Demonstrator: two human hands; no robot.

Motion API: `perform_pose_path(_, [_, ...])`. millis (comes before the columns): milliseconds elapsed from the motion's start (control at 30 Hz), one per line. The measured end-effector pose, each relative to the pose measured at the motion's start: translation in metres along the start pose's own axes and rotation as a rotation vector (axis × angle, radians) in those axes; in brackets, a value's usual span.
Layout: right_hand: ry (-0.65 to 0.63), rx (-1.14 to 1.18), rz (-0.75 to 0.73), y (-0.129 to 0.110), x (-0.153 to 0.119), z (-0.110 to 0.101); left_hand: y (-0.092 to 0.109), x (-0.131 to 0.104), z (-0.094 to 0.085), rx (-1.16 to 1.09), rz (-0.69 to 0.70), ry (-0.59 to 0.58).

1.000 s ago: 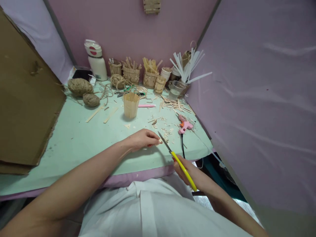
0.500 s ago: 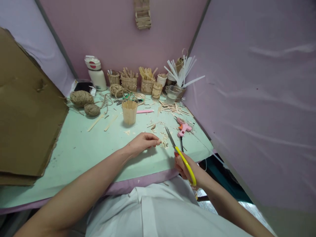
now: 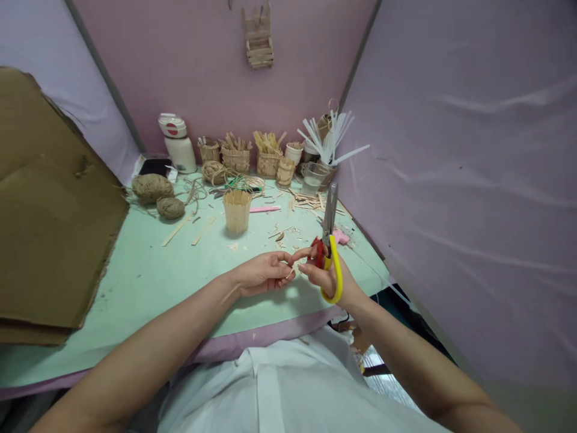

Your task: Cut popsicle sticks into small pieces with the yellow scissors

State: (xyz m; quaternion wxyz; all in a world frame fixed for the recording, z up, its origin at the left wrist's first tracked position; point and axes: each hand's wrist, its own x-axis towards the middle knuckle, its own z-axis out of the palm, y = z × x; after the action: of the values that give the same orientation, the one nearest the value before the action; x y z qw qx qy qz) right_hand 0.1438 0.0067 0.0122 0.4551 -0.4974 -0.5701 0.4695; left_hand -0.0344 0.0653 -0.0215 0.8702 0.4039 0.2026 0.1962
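My left hand (image 3: 267, 273) pinches a small pale sliver of wood (image 3: 291, 273) between thumb and fingertips, low over the front of the table. Close at its right, my right hand (image 3: 327, 273) carries scissors (image 3: 330, 216) with yellow and red handles, the blades together and pointing up and away. Its thumb and forefinger reach toward the sliver; whether they touch it is too small to tell. Pale wood scraps lie on the table beyond the hands. A light wooden cup (image 3: 237, 211) stands behind my left hand.
A pink glue gun (image 3: 341, 236) lies partly behind the scissors. Twine balls (image 3: 152, 188), flat strips (image 3: 175, 231) and a pink pen (image 3: 265, 209) are on the green table (image 3: 148, 288). Filled baskets (image 3: 235, 160), a white bottle (image 3: 180, 153) and a clear cup (image 3: 314, 178) line the back. Cardboard (image 3: 49, 210) stands left.
My right hand has moved up toward my left, and the scissors have turned from slanting left to nearly upright. My left hand has turned slightly. The camera view has tilted up a little.
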Motion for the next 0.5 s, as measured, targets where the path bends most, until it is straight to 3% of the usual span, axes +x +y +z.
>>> perform_pose_path(200, [0.018, 0.026, 0.040, -0.008, 0.006, 0.008, 0.000, 0.000, 0.002, 0.039, -0.002, 0.017])
perform_pose_path(367, [0.136, -0.128, 0.019, 0.004, 0.011, 0.000, 0.001, 0.001, 0.008, 0.442, 0.184, 0.271])
perform_pose_path(500, [0.161, -0.191, -0.013, 0.015, 0.013, 0.001, -0.001, 0.003, 0.011, 0.684, 0.225, 0.374])
